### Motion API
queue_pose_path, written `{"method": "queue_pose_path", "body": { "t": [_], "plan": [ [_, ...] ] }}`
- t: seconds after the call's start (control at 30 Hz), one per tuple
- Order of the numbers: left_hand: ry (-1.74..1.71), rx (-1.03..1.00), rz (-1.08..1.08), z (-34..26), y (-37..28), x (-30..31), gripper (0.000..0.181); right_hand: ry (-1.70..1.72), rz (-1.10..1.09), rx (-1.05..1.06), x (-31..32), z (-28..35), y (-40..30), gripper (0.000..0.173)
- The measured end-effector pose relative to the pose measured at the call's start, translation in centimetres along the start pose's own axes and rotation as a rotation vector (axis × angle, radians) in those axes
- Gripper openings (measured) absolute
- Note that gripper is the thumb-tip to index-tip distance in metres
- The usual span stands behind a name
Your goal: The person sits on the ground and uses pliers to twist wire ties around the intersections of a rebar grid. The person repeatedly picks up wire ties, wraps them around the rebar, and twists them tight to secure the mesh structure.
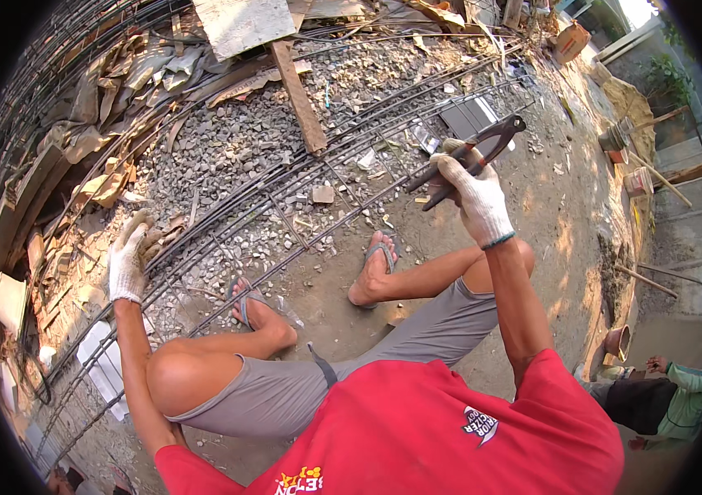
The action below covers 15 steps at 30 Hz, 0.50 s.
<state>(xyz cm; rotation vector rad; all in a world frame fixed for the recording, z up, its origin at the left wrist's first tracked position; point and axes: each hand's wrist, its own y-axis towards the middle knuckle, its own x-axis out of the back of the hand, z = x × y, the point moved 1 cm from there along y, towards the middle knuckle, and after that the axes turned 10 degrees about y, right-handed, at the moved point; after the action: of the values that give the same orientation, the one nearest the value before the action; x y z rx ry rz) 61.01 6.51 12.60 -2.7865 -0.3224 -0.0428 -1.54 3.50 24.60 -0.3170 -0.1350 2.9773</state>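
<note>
My right hand (477,201), in a white knit glove, grips dark steel pincers (499,139) by the handles. The tool's rounded head points up and right, above the ground. Below it runs a long reinforcing-bar cage (307,247), with thin stirrups crossing its bars, slanting from lower left to upper right. My left hand (128,260), gloved in soiled white, is at the bars on the left with bent fingers. Whether those fingers close on a bar cannot be made out. Both feet in flip-flops stand beside the near bar.
Gravel (215,148) is heaped behind the cage, with a wooden plank (298,96) reaching down over it. Scrap and more rebar crowd the left. Buckets (638,182) and poles stand at right. Another person (678,396) in a green sleeve is at the lower right.
</note>
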Motion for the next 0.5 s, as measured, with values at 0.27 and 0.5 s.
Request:
{"method": "queue_pose_path", "body": {
  "t": [0.27, 0.5],
  "plan": [
    [0.166, 0.012, -0.104, -10.6, -7.5, 2.0, 0.046, -0.625, -0.12, 0.027, 3.1, -12.6, 7.8, 0.036],
    [0.085, -0.004, 0.097, -15.6, -13.1, -4.1, 0.055, -0.976, -0.028, -0.001, 0.5, -11.9, 6.4, 0.068]
  ]
}}
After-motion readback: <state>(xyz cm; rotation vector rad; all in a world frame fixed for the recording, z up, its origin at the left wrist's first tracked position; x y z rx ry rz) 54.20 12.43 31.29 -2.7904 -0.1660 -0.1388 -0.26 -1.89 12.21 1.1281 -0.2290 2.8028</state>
